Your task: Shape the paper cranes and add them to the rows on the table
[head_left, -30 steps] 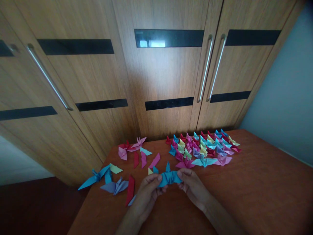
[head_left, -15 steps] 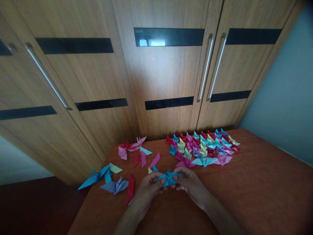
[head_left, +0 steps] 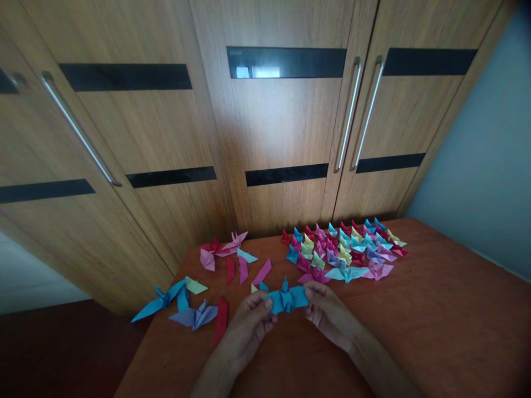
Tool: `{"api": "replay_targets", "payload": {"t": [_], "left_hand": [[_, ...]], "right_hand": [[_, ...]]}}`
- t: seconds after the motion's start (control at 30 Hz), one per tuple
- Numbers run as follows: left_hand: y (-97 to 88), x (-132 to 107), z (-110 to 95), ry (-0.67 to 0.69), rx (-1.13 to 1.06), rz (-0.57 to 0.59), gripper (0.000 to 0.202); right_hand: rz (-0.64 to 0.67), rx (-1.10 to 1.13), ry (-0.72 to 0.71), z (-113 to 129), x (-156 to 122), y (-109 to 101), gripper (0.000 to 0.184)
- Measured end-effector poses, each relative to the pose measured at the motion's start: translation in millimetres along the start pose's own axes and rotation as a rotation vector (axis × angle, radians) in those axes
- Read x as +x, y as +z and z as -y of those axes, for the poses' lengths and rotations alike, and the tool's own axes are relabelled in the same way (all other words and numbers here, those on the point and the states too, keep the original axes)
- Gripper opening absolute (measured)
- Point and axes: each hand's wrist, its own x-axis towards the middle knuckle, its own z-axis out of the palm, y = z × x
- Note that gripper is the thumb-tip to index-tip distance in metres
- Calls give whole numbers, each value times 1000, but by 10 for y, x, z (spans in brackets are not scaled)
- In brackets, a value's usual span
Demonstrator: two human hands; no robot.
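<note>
Blue folded-paper piece [head_left: 287, 301] held up in front of the person, over the near middle part of the table [head_left: 415, 331], wings spread to both sides, pointed tip standing up mid-top. Left hand [head_left: 252, 323] pinches its left end, thumb on the near face, other fingers curled behind. Right hand [head_left: 329, 314] pinches the right end, thumb and fingers closed on the paper; exact fingertip contact behind it hidden. Just beyond left hand: small yellow tip [head_left: 254, 289] and small blue tip [head_left: 264, 286], partly covered. Left of left hand, red strip [head_left: 222, 319] on table, then lavender crane [head_left: 196, 317], then larger blue crane [head_left: 162, 299] near the table's left edge, pale green piece [head_left: 196, 286] beside it. Farther back, folded pieces lying flat: magenta piece [head_left: 262, 272], red piece [head_left: 230, 271], light blue piece [head_left: 248, 256]; pink crane [head_left: 235, 243] behind those. Back right of the hands, many-coloured small cranes [head_left: 344, 251] in close rows. Behind table, wooden wardrobe [head_left: 282, 127] with dark bands and long metal handles; bluish wall [head_left: 485, 166] at right
</note>
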Motion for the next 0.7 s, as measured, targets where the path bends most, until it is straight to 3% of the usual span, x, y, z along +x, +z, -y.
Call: {"api": "replay_targets", "payload": {"t": [0.4,0.57,0.7], "left_hand": [[-9,-11,-116,-13,142,31,19],[-3,-11,-160,-44,309,1,21],[9,3,-167,-31,402,-12,24]], "right_hand": [[-71,-91,-16,112,10,-54,25],[-122,-364,-123,195,44,-97,28],[-248,-570,-269,255,84,-114,34]]}}
